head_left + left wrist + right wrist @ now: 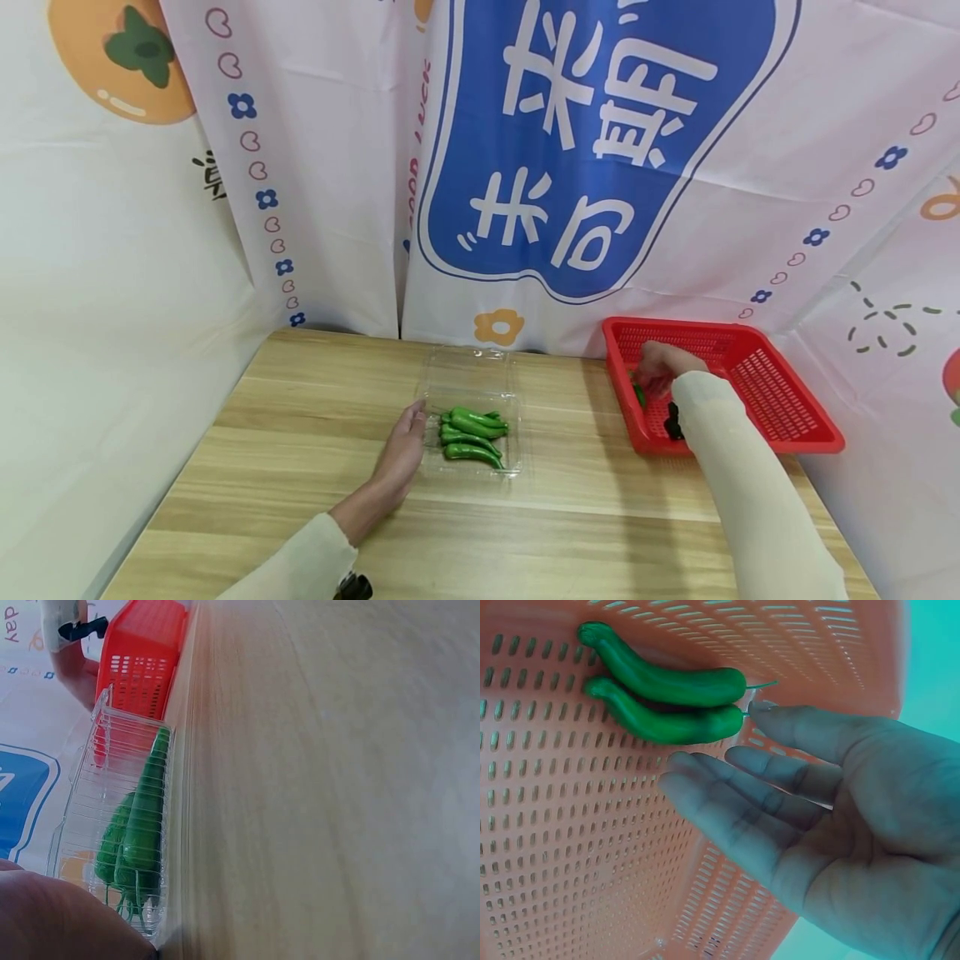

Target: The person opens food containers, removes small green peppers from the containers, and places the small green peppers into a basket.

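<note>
At right, the right hand (847, 810) is spread beside two peppers (679, 685), likely light, firm, slick: grip mid-body. Left hand (401, 454) lies extended along the box's (513, 457) left side.

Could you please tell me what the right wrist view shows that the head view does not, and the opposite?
Only the right wrist view: two green peppers in full, side by side.
Only the head view: the left hand beside the clear plastic box, the peppers in the box, the printed curtain.
Both: the basket, with the right hand inside it.
</note>
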Available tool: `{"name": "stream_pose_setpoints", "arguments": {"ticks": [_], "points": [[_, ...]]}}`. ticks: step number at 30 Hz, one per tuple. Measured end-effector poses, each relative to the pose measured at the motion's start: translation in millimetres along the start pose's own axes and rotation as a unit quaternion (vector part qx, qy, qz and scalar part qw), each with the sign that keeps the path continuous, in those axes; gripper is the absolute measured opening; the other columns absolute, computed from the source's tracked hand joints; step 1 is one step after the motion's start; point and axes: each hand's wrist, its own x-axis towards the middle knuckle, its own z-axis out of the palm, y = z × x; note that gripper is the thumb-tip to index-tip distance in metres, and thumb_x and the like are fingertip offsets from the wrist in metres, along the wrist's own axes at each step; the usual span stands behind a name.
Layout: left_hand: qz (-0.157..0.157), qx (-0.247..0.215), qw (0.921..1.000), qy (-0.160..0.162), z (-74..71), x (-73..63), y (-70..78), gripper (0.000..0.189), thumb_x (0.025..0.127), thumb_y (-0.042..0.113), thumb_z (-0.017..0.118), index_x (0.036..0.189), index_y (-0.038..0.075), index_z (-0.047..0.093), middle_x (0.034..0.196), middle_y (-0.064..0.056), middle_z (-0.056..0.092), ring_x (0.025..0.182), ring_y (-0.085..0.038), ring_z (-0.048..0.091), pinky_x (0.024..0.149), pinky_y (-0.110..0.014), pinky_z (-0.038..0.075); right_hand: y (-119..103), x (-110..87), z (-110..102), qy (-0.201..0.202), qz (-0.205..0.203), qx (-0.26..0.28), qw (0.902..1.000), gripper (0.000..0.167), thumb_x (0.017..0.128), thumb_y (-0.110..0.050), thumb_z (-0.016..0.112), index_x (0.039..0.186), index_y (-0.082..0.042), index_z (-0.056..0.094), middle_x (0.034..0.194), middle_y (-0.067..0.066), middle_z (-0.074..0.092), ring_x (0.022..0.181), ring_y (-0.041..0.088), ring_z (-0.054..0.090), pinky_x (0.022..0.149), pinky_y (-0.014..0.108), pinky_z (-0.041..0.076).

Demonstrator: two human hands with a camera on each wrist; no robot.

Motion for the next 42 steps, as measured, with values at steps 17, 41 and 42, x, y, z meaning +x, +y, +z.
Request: {"name": "stream_pose_setpoints", "arguments": {"ticks": [17, 41, 42], "points": [[-0.002, -0.001, 1.0, -0.001, -1.6, 0.6, 0.3, 0.057, 0.117, 0.027, 0.026, 0.169, 0.006, 0.015, 0.175, -0.022, 0.013, 0.161, -0.045, 0.011, 0.13, -0.063, 0.011, -12.6, -11.0, -9.5, 0.058, -0.071, -0.053, 0.9944, 0.024, 0.104, -0.013, 0.066, 0.106, 0.011, 0.07, 0.096, 0.021, 0.072, 0.087, 0.03, 0.073, 0.078, 0.043, 0.067], [-0.005, 0.001, 1.0, -0.003, -0.8, 1.0, -0.3, 0.057, 0.117, 0.028, 0.027, 0.169, 0.008, 0.015, 0.176, -0.021, 0.013, 0.161, -0.045, 0.011, 0.13, -0.063, 0.011, -60.9, -43.8, 6.0, 0.239, -0.204, -0.115, 0.9424, 0.021, 0.095, -0.011, 0.075, 0.109, 0.002, 0.066, 0.078, 0.01, 0.061, 0.069, 0.023, 0.059, 0.064, 0.032, 0.05], [-0.005, 0.0, 1.0, -0.002, -0.6, 1.1, -0.3, 0.057, 0.117, 0.028, 0.027, 0.169, 0.008, 0.015, 0.176, -0.021, 0.013, 0.161, -0.045, 0.011, 0.13, -0.063, 0.011, -63.4, -45.1, 7.0, 0.243, -0.207, -0.119, 0.9402, 0.021, 0.095, -0.011, 0.075, 0.108, 0.002, 0.065, 0.077, 0.009, 0.06, 0.068, 0.023, 0.058, 0.064, 0.032, 0.049]]}}
